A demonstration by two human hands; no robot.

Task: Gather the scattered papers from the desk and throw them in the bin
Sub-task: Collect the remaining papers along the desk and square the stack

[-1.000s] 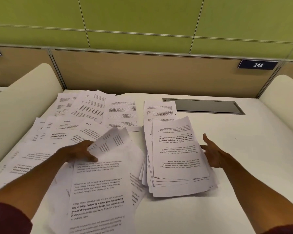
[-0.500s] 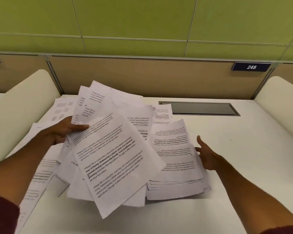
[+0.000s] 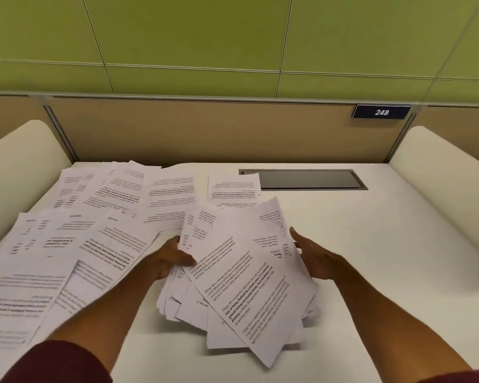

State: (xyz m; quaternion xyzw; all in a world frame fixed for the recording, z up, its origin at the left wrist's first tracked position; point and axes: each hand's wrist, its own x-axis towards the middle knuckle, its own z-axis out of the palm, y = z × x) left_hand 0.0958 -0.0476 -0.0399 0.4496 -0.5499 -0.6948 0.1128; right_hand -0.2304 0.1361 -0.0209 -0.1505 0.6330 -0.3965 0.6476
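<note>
Left hand (image 3: 168, 259) pinches the left edge of the untidy pile (image 3: 241, 275) at mid-desk (image 3: 371, 244); right hand (image 3: 314, 258) is open, flat against the pile's right side, holding nothing. Loose papers (image 3: 75, 239) cover the desk's left side. No bin in view. Light, floppy, slippery sheets, I'd say: best squared up, then clamped at both long edges.

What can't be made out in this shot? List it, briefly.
- The bin: nowhere in the head view.
- Left hand fingers: hidden under the gathered pile.
- Text on the scattered papers: motion-blurred, too small to read.
- Lower sheets of the gathered pile: covered by the top pages.
- Near edge of the desk: cut off by the frame's bottom.
</note>
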